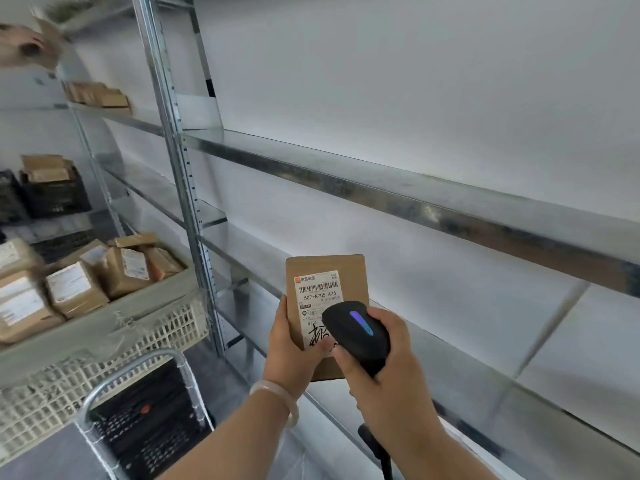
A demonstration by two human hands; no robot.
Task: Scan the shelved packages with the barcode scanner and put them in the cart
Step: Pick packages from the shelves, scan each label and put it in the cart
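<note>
My left hand (292, 355) grips a flat brown paper package (325, 271) upright, with its white shipping label and barcode facing me. My right hand (384, 368) holds a black barcode scanner (356, 332) by the handle; a blue light glows on top of its head, which covers the label's lower part. The cart (138, 372) with a metal handle stands at the lower left. It carries a white lattice basket (104, 348) filled with several brown labelled packages (74, 289).
Bare metal shelves (381, 181) run along the white wall to the right, held by a perforated upright (180, 168). Further left, far shelves hold brown boxes (98, 95) and a black crate (55, 192). A black crate (149, 427) sits low on the cart.
</note>
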